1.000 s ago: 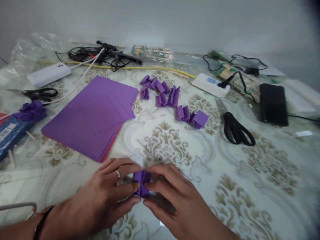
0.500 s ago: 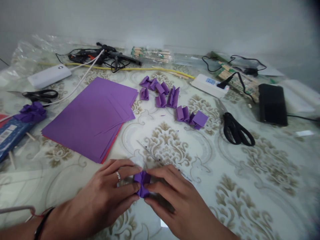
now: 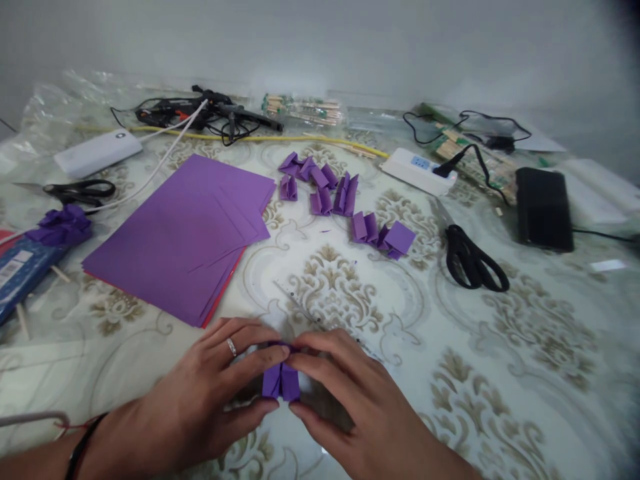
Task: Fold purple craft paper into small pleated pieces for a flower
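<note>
Blue packet: lies at the left edge of the frame (image 3: 23,270), with a crumpled purple paper bundle (image 3: 63,225) at its upper end.
Purple sheets: a stack (image 3: 160,233) in the left-centre of the frame, a red edge showing beneath, untouched by either hand.
Left hand: at the lower centre-left (image 3: 200,383), fingers drawn in close on the paper, the foremost fingertip on its upper part and the thumb at its near left corner.
Folded piece: a small purple paper piece (image 3: 289,383) in the lower centre of the frame, between the two hands, with a seam down its middle; its far edge is partly hidden under fingertips.
Step in hand: apparently pressing and squaring the folds; the next move seems to call for even pressure from both sides, so that the halves meet along the seam.
Right hand: at the lower centre-right (image 3: 367,393), likewise narrowed on the paper, fingertips at its far right part, thumb at its near right corner.
Purple units: a loose cluster (image 3: 345,195), upper centre.
Black-handled scissors: right of centre (image 3: 470,251), well apart from both hands.
</note>
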Available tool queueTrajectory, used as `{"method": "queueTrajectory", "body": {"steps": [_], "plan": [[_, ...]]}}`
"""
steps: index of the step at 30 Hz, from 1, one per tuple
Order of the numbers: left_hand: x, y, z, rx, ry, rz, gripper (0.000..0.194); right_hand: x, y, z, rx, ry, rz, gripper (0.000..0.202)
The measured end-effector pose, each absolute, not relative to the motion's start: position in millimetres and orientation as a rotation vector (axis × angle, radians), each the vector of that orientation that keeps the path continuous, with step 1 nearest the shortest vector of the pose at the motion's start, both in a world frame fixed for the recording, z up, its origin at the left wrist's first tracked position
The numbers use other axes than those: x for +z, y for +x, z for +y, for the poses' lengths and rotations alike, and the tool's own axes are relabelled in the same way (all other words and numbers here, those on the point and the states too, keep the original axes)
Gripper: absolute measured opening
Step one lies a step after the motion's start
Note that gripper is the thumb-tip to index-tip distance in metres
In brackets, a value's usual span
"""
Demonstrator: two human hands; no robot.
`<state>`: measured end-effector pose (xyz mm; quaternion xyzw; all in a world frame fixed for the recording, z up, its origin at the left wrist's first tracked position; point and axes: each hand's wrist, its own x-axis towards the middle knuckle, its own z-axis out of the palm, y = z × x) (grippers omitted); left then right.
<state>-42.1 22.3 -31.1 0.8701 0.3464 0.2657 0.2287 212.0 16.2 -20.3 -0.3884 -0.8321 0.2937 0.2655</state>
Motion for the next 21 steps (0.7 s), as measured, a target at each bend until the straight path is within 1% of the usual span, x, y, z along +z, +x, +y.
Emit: {"method": "queueTrajectory", "body": {"steps": [7,15,21], "plan": [[-26.5,-39.8,20.7,0.771,2.376,1.006,0.053,-18.2,212.6,16.3,0.758,-1.078,-2.254,0.050],[-22.5,-38.2,21.7,0.783,2.365,0.963,0.056,-17.4,213.7,17.3,0.813,-1.031,-2.263,0.047],[-22.0,-40.5,20.2,0.796,2.378,0.928,0.059,-18.4,214.5,16.8,0.830,-1.008,-2.267,0.054]]}}
